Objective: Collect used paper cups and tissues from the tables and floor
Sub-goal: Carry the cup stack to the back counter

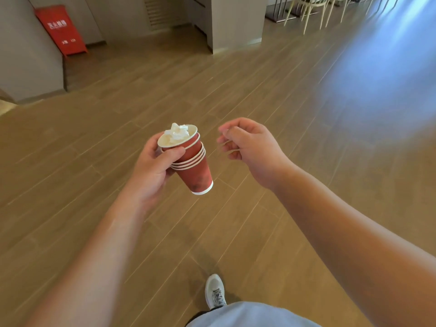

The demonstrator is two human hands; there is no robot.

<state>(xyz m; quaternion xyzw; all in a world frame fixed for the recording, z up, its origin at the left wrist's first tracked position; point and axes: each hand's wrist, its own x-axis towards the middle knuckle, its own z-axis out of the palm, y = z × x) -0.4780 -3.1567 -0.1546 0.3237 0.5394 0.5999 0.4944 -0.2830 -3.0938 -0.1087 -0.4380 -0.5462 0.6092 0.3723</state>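
stacked cups (pixel 191 161) in left hand (pixel 151 171)

the floor (pixel 271 95) is laid in long brown wood-look planks with thin pale joints. a red metal cabinet with white lettering (pixel 61 29) leans against the grey-beige wall (pixel 26 55) at upper left. a grey-beige square pillar (pixel 236 22) stands at upper centre. pale cream slender-legged chairs (pixel 313 10) stand at upper right. a bluish-white patch of light (pixel 382 67) falls across the planks at right.
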